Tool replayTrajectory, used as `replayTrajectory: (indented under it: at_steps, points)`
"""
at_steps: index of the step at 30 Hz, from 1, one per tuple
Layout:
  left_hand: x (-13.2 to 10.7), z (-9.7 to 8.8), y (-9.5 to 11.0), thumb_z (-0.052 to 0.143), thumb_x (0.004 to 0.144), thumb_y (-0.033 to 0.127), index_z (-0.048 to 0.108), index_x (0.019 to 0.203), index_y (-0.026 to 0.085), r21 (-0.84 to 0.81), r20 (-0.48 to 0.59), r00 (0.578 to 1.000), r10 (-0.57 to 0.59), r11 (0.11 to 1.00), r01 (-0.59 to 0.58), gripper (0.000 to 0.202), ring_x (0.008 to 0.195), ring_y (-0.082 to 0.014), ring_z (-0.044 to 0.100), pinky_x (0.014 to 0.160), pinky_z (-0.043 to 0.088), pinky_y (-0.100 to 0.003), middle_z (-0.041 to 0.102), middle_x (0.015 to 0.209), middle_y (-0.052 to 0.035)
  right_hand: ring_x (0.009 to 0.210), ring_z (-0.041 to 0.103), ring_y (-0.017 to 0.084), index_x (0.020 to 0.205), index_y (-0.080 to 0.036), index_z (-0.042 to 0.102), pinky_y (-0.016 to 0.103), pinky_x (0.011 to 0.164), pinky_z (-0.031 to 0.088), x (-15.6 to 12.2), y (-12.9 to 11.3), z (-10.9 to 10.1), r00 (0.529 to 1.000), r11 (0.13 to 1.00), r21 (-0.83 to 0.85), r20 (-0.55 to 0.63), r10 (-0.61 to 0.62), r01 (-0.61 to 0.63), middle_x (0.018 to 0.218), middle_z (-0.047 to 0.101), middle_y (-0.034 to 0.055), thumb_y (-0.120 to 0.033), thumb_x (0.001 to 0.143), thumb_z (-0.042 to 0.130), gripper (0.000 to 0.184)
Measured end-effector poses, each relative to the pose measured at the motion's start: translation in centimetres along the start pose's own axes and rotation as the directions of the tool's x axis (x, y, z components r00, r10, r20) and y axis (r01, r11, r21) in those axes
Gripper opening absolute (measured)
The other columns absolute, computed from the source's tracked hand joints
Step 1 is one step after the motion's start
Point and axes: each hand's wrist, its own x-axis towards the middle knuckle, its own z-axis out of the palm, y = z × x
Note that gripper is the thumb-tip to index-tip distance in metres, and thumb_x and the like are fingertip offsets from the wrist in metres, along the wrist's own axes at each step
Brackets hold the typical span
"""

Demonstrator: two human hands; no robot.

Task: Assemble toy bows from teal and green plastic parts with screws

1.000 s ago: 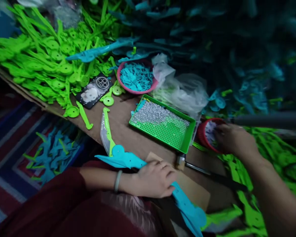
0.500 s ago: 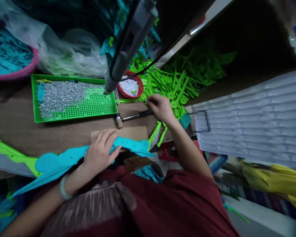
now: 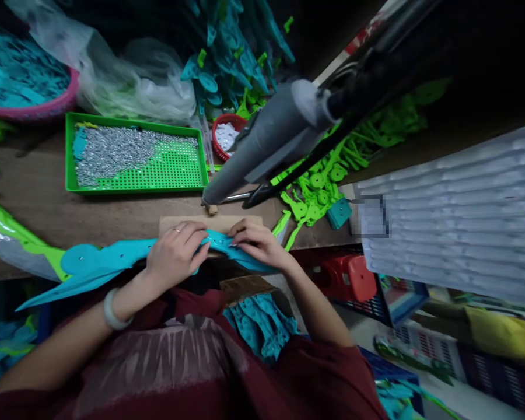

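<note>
A long turquoise plastic piece (image 3: 114, 259) lies across the near edge of the brown worktable (image 3: 35, 204), over a small wooden block (image 3: 188, 223). My left hand (image 3: 175, 254) presses down on its middle, fingers curled over it. My right hand (image 3: 254, 240) rests on the same piece just to the right, fingertips pinched at a spot on it; whether it holds a small part there I cannot make out. A grey hanging tool (image 3: 266, 146) points down just behind my hands.
A green perforated tray (image 3: 175, 169) with many small metal screws sits behind. A red bowl (image 3: 225, 131) of white bits, a pink basin (image 3: 30, 108) of turquoise parts, plastic bags and heaps of green parts (image 3: 328, 181) surround it. A hammer (image 3: 227, 201) lies by the block.
My right hand came back from the green parts by the hammer to the turquoise piece, beside my left hand. The view swung right and the hanging tool now fills the centre.
</note>
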Motion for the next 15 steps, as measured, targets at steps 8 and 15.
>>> replayTrajectory:
  at_steps: [8, 15]
  points:
    - [0.09, -0.05, 0.01, 0.053, 0.095, 0.026, 0.066, 0.096, 0.016, 0.01, 0.012, 1.0, -0.008, 1.0, 0.008, 0.017, 0.09, -0.0236, 0.066, 0.075, 0.051, -0.036, 0.072, 0.101, -0.0088, 0.097, 0.059, 0.016, 0.105, -0.021, 0.063, 0.03, 0.084, 0.052, -0.24, 0.43, 0.15, 0.992, 0.978, -0.181, 0.091, -0.093, 0.108, 0.103, 0.059, 0.0091, -0.016, 0.096, 0.049, 0.017]
    - [0.15, 0.02, 0.02, 0.053, 0.095, 0.024, 0.067, 0.095, 0.016, -0.022, 0.019, 0.999, -0.026, 0.999, 0.026, 0.016, 0.091, -0.0234, 0.066, 0.077, 0.052, -0.036, 0.072, 0.101, -0.0088, 0.096, 0.059, 0.015, 0.104, -0.022, 0.063, 0.03, 0.082, 0.053, -0.3, 0.55, -0.09, 0.994, 0.981, -0.172, 0.07, -0.079, 0.09, 0.101, 0.059, 0.0076, -0.013, 0.095, 0.051, 0.017]
